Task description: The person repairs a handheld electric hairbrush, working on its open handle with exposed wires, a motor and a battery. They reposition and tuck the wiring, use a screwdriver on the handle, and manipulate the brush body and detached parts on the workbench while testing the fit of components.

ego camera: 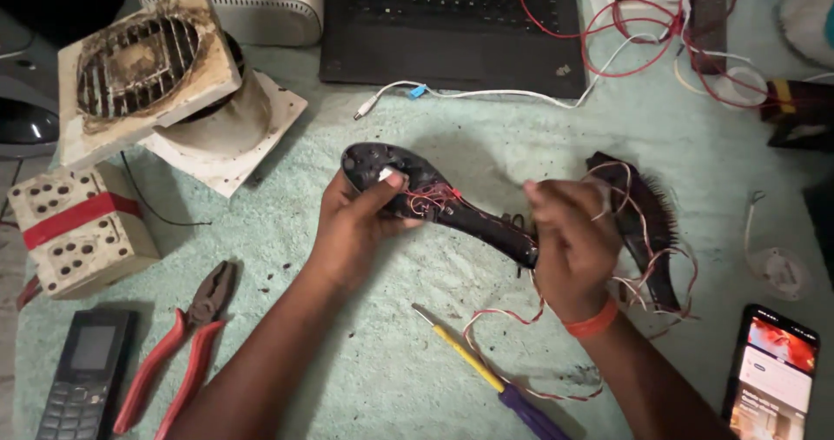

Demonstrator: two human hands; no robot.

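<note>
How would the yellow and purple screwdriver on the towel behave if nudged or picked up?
The screwdriver looks stiff: a thin straight shaft and a slim handle. Being round and slender, it could roll, though the soft green towel would probably damp that. It looks light for its length. Neither the left hand nor the right hand touches it.

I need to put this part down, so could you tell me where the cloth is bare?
Free: the cloth between white cable and black housing; also between pliers and screwdriver, though the left forearm crosses it. Crowded: the right side, with loose wires, and the phone.
</note>
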